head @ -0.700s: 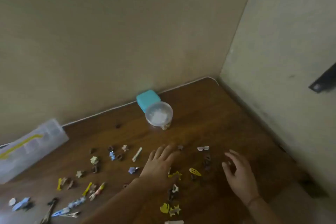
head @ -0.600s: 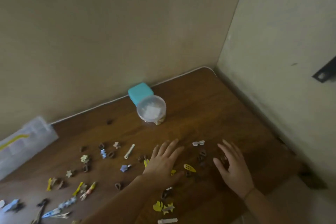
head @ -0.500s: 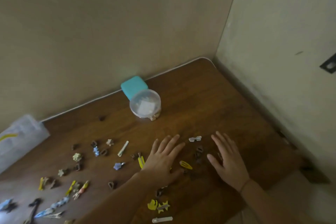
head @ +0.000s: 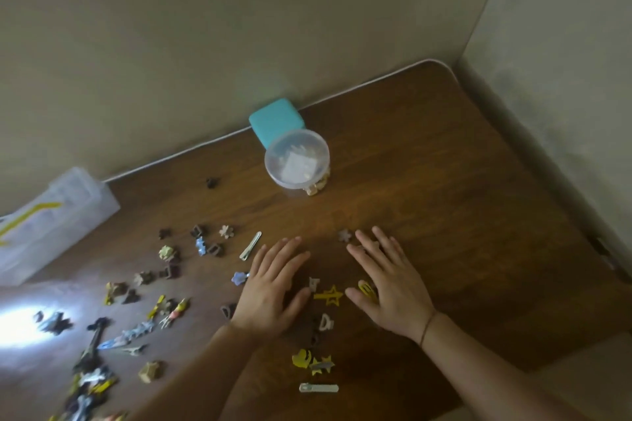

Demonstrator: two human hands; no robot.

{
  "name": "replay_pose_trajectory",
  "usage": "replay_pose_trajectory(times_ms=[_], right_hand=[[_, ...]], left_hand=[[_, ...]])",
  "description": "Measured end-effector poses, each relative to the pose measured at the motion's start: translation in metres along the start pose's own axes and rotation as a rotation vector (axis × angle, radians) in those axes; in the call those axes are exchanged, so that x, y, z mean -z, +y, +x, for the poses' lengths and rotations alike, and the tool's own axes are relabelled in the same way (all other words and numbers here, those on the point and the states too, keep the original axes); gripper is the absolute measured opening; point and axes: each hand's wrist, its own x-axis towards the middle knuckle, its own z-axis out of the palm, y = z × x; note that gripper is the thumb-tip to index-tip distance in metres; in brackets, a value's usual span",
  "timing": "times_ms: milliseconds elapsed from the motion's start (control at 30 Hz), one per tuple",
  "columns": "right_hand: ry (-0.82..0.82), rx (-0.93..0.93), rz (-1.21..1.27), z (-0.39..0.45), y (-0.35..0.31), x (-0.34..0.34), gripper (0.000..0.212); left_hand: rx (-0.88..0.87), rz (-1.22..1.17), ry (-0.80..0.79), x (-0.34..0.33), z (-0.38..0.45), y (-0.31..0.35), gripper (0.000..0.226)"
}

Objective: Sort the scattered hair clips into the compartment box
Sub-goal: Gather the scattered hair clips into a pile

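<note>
Between the flat, empty left hand (head: 273,287) and right hand (head: 390,287) lies a yellow star clip (head: 329,295).

Both hands, left hand (head: 270,287) and right hand (head: 386,280), lie flat among hair clips (head: 328,296) (fingers straight).

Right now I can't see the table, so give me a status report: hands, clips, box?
Left hand and right hand flat, open, holding nothing. Hair clips scattered on table. Compartment box far left, no clips seen inside.

We see a teal square case (head: 276,120) at the wall, a lidded clear round jar (head: 297,158) touching its front, both on the brown wooden desk (head: 444,188).
</note>
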Motion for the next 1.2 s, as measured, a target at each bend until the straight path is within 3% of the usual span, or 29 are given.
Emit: replay_pose_trajectory(times_ms=[267, 367, 467, 533, 667, 833, 1033, 1133, 1200], right_hand=[[-0.043, 0.132, 0.104, 0.000, -0.088, -0.040, 0.064], [0.088, 0.145, 0.186, 0.008, -0.086, -0.033, 0.056], [0.211, 0.020, 0.232, 0.032, -0.058, -0.015, 0.059], [0.149, -0.022, 0.210, 0.050, -0.045, -0.007, 0.066], [-0.030, 0.112, 0.084, 0.055, -0.054, -0.017, 0.076], [-0.102, 0.196, 0.079, 0.025, -0.094, -0.039, 0.075], [-0.061, 0.207, 0.183, 0.015, -0.119, -0.045, 0.068], [0.001, 0.170, 0.238, 0.053, -0.112, -0.025, 0.067], [-0.060, 0.221, 0.182, 0.087, -0.111, -0.014, 0.070]], left_hand=[[-0.018, 0.014, 0.030, 0.007, -0.047, -0.021, 0.057], [-0.042, 0.007, 0.047, 0.013, -0.052, -0.024, 0.055], [-0.008, 0.039, 0.096, 0.021, -0.055, -0.029, 0.051], [0.041, 0.062, 0.118, 0.026, -0.061, -0.034, 0.051], [0.126, 0.102, 0.048, 0.026, -0.076, -0.044, 0.061], [0.086, 0.045, -0.015, 0.020, -0.091, -0.048, 0.063], [0.019, 0.014, 0.009, 0.018, -0.100, -0.054, 0.060], [0.097, 0.002, 0.095, 0.030, -0.077, -0.063, 0.064], [0.158, 0.016, 0.104, 0.036, -0.057, -0.068, 0.069]])
